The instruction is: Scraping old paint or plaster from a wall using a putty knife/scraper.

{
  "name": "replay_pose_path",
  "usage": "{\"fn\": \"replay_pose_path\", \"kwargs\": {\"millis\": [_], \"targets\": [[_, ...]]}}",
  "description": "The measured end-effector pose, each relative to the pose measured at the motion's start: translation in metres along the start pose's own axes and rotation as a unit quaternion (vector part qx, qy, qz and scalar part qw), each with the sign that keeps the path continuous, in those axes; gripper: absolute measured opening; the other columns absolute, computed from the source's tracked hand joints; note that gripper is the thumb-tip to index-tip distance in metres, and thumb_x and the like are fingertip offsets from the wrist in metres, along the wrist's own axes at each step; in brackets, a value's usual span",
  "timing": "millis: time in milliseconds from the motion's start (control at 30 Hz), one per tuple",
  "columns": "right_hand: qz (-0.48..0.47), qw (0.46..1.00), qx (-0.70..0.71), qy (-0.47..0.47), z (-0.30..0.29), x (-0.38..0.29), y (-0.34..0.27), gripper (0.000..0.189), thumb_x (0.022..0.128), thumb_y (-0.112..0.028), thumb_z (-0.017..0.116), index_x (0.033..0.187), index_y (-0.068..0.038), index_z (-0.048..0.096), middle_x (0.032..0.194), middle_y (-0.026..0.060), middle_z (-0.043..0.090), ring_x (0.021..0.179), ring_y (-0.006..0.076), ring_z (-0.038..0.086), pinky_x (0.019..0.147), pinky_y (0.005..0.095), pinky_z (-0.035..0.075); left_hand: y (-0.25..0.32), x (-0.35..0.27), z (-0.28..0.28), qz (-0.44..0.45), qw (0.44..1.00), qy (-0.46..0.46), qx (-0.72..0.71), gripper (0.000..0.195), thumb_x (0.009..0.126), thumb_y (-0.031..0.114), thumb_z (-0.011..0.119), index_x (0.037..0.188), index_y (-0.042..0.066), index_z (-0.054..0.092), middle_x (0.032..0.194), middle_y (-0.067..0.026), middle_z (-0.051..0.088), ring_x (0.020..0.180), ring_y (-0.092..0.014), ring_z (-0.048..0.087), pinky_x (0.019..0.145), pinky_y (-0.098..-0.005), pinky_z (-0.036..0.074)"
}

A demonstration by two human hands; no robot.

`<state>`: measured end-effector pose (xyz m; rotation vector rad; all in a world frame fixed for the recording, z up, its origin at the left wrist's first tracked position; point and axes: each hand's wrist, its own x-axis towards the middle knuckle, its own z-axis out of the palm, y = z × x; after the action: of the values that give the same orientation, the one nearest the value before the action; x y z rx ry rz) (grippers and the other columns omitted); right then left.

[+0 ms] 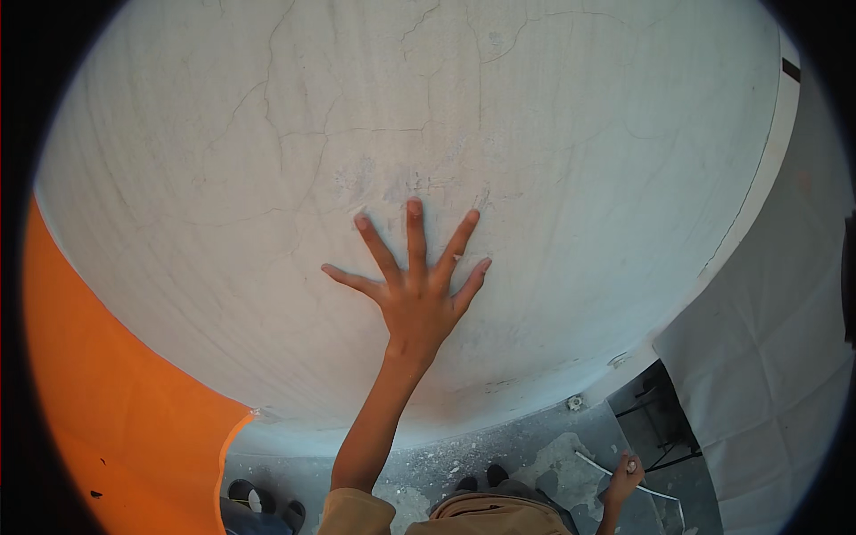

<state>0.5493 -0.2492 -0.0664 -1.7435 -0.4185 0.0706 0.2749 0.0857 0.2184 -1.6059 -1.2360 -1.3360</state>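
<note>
My left hand [420,294] lies flat on a cracked, whitish plastered wall [568,200], its fingers spread wide and its back towards me. Rough, scratched patches show in the plaster just above the fingertips, and a small flake clings by one finger. Low at the right, my right hand [625,476] is closed around the handle of a thin, pale rod tool [659,493]. The rod bends near its far end; what kind of tool it is, I cannot tell.
Orange sheeting [134,408] hangs at the left, grey sheeting [769,374] at the right. A dark metal frame [659,435] stands behind the wall's right edge. Another person's sandalled feet [257,498] are at the lower left. Pale specks and patches mark the grey floor [468,448].
</note>
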Motion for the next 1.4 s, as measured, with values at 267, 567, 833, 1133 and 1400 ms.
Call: {"fn": "replay_pose_path", "kwargs": {"millis": [267, 567, 833, 1133, 1400], "targets": [[-0.027, 0.999, 0.0, 0.046, -0.039, -0.034, 0.03, 0.046, 0.092, -0.014, 0.058, 0.058, -0.008, 0.027, 0.05, -0.0049, 0.024, 0.047, 0.0041, 0.022, 0.043, 0.0284, 0.015, -0.058, -0.069, -0.005, 0.109, 0.993, -0.05, 0.016, 0.067, 0.074, 0.071, 0.054, 0.135, 0.046, 0.04, 0.154, -0.0044, 0.016, 0.14, -0.042, 0.007, 0.096, -0.0767, -0.006], [0.074, 0.985, -0.148, 0.041, -0.086, -0.072, 0.05, 0.03, 0.093, -0.034, 0.054, 0.084, -0.007, 0.046, 0.054, -0.0019, 0.042, 0.042, 0.01, 0.037, 0.04, 0.0265, 0.031, -0.117, -0.09, -0.005, 0.057, 0.997, 0.02, 0.037, 0.071, 0.069, 0.077, 0.052, 0.132, 0.042, 0.047, 0.155, -0.0087, 0.013, 0.137, -0.051, 0.005, 0.094, -0.0779, -0.009], [0.069, 0.993, -0.086, -0.031, -0.075, -0.021, -0.027, 0.042, 0.096, -0.03, 0.053, 0.062, -0.01, 0.036, 0.047, -0.0021, 0.036, 0.041, 0.0046, 0.033, 0.039, 0.0223, 0.025, -0.135, -0.077, 0.0, 0.032, 0.997, 0.054, 0.033, 0.064, 0.08, 0.067, 0.04, 0.135, 0.034, 0.047, 0.152, -0.0151, 0.019, 0.138, -0.05, 0.003, 0.099, -0.0725, -0.009], [-0.133, 0.835, 0.447, -0.293, 0.021, 0.069, -0.222, 0.043, 0.095, -0.019, 0.042, 0.054, -0.016, 0.026, 0.044, -0.0026, 0.025, 0.04, 0.0079, 0.018, 0.043, 0.0239, 0.02, -0.137, -0.083, -0.008, 0.069, 0.994, 0.081, 0.018, 0.065, 0.082, 0.062, 0.038, 0.139, 0.031, 0.041, 0.152, -0.0182, 0.018, 0.139, -0.048, 0.002, 0.1, -0.0713, -0.008], [-0.294, 0.617, 0.64, -0.352, 0.139, 0.06, -0.368, 0.032, 0.07, -0.022, 0.044, 0.047, -0.021, 0.022, 0.038, -0.0084, 0.021, 0.036, 0.0062, 0.014, 0.046, 0.0225, 0.018, -0.134, -0.08, -0.009, 0.062, 0.995, 0.076, -0.002, 0.063, 0.089, 0.058, 0.027, 0.139, 0.023, 0.042, 0.152, -0.0184, 0.018, 0.139, -0.046, 0.004, 0.105, -0.0647, -0.008]]}}
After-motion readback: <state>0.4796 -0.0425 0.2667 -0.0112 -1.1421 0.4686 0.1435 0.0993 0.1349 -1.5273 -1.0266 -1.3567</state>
